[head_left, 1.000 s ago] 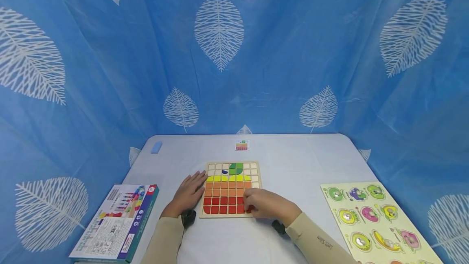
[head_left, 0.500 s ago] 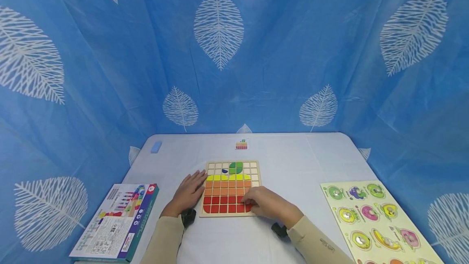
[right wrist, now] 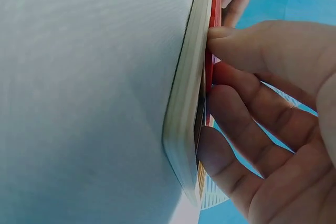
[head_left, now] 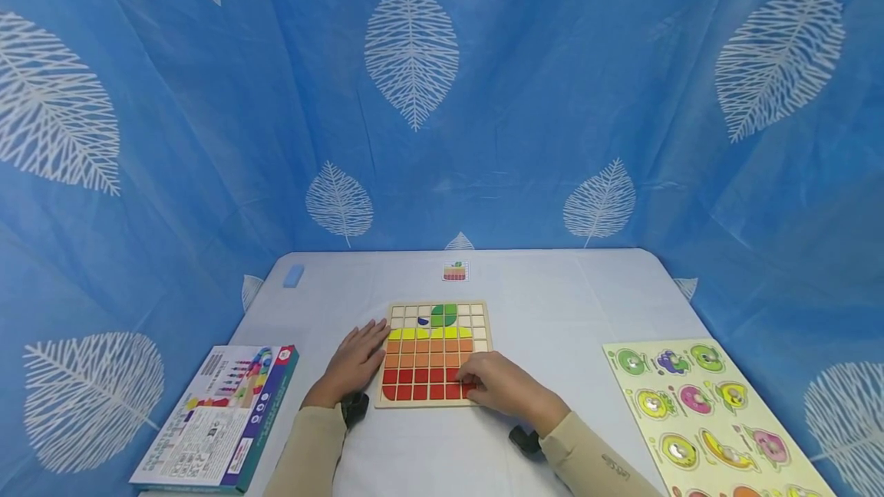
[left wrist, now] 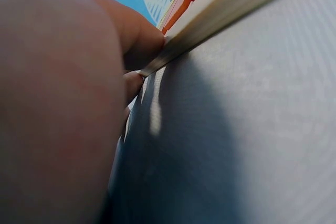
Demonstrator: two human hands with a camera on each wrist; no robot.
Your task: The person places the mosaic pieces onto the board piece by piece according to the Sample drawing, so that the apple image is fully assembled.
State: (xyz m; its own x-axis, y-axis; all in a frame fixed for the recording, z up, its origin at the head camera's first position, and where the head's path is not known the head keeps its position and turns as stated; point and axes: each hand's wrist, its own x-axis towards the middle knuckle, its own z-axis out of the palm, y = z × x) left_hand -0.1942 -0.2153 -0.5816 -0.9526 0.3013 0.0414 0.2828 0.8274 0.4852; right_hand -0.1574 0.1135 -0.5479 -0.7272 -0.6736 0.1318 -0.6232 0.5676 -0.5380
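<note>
A square wooden grid board lies on the white table. Its cells hold red, orange, yellow and green tiles and one small dark blue piece. My left hand rests at the board's left side with its fingers extended. In the left wrist view, its fingertips touch the board's edge. At the lower right, my right hand pinches a red tile at the end of the red rows. The right wrist view shows the thumb and curled fingertips against this tile, which is partly hidden by them.
Beyond the board lies a small pattern card. A blue block sits at the back left. To the left is a printed box. On the right lies a fruit puzzle board. Blue cloth surrounds the table.
My right hand has shifted slightly and its fingers have lifted a little, showing more red at the lower right corner. The left hand stays in place.
</note>
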